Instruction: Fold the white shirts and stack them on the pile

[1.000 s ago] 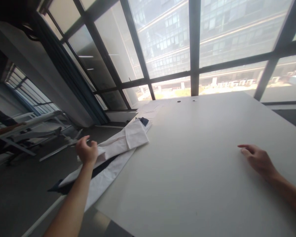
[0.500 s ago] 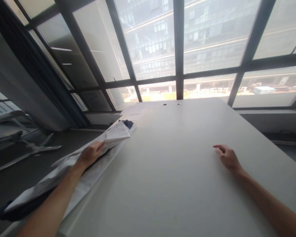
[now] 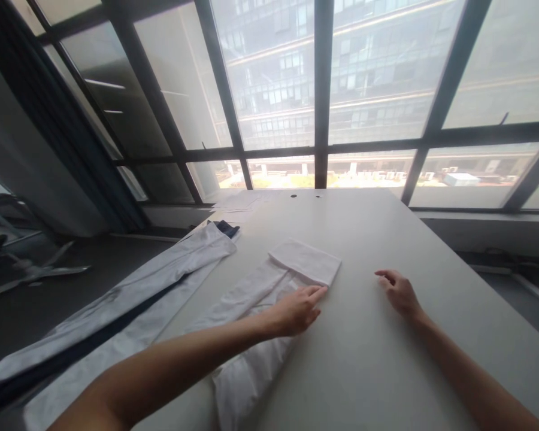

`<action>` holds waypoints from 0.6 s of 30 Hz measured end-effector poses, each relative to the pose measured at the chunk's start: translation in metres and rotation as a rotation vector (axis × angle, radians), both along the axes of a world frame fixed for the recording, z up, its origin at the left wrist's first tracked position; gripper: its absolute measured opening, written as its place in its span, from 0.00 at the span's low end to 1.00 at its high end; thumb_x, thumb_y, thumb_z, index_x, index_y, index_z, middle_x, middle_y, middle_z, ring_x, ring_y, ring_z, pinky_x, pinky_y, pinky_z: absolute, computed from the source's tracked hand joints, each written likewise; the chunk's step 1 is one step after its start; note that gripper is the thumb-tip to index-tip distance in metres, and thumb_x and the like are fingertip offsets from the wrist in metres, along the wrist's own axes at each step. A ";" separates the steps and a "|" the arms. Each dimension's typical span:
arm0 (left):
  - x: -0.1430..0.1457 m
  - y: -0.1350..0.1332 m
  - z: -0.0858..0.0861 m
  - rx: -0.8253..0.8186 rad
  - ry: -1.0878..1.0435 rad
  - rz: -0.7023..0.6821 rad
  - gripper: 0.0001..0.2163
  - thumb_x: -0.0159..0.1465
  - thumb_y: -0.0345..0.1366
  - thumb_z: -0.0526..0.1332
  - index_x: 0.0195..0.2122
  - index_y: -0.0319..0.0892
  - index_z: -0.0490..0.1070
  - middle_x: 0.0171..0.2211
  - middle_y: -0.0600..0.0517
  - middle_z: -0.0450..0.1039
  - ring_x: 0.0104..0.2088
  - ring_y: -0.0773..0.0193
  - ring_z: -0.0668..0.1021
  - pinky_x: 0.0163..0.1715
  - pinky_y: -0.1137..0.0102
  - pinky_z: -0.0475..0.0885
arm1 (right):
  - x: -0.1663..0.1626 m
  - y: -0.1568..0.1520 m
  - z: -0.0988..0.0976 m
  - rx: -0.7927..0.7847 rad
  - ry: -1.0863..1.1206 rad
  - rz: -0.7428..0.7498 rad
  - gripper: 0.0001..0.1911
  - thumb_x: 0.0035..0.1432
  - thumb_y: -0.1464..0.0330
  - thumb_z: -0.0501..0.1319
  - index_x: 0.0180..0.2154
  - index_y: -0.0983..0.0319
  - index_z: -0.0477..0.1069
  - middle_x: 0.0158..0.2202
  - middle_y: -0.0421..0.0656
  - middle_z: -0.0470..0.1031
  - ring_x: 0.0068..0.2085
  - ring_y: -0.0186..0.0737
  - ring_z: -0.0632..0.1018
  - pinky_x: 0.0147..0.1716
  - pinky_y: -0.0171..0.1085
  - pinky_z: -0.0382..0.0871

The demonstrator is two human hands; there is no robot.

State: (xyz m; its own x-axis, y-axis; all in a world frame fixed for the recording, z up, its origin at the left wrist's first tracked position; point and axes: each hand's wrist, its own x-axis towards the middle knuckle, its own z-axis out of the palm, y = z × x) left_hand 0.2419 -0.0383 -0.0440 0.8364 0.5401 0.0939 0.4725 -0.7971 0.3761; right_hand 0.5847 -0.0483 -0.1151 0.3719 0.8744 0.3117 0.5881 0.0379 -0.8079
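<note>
A long white garment, folded over in a broad band at its far end, lies on the white table. My left hand is closed on the garment's right edge near the corner of that band; part of the cloth is hidden under my hand and forearm. My right hand hovers over or rests on the table to the right of the garment. Its fingers are loosely bent and apart, with nothing in them. Whether it touches the tabletop I cannot tell.
Along the table's left edge lies a pile of white garments with a dark navy part. Behind it are sheets of paper. Two small round holes sit near the far edge, by large windows. A curtain hangs at left.
My left hand has moved right from the pile, bringing a white garment onto the middle of the table. My right hand keeps nearly the same place and pose. The view has shifted slightly.
</note>
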 end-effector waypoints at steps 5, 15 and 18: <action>-0.030 0.037 0.028 0.062 -0.064 -0.076 0.15 0.70 0.34 0.53 0.53 0.46 0.74 0.51 0.46 0.76 0.51 0.57 0.78 0.53 0.64 0.71 | -0.006 0.000 0.004 0.038 0.012 0.003 0.17 0.55 0.61 0.55 0.40 0.62 0.78 0.39 0.49 0.80 0.37 0.47 0.79 0.41 0.44 0.72; -0.059 0.039 -0.021 0.092 0.152 -0.026 0.27 0.71 0.54 0.52 0.70 0.58 0.55 0.72 0.49 0.48 0.71 0.45 0.52 0.68 0.44 0.42 | -0.051 -0.021 0.026 0.227 -0.322 0.504 0.14 0.67 0.62 0.57 0.37 0.53 0.81 0.61 0.42 0.72 0.65 0.51 0.65 0.62 0.56 0.60; -0.026 0.017 -0.026 0.123 0.111 0.051 0.25 0.71 0.55 0.50 0.68 0.60 0.58 0.72 0.51 0.50 0.71 0.47 0.52 0.67 0.43 0.43 | -0.060 -0.024 0.027 0.162 -0.454 0.568 0.14 0.68 0.61 0.56 0.39 0.52 0.82 0.62 0.42 0.71 0.67 0.53 0.64 0.62 0.60 0.58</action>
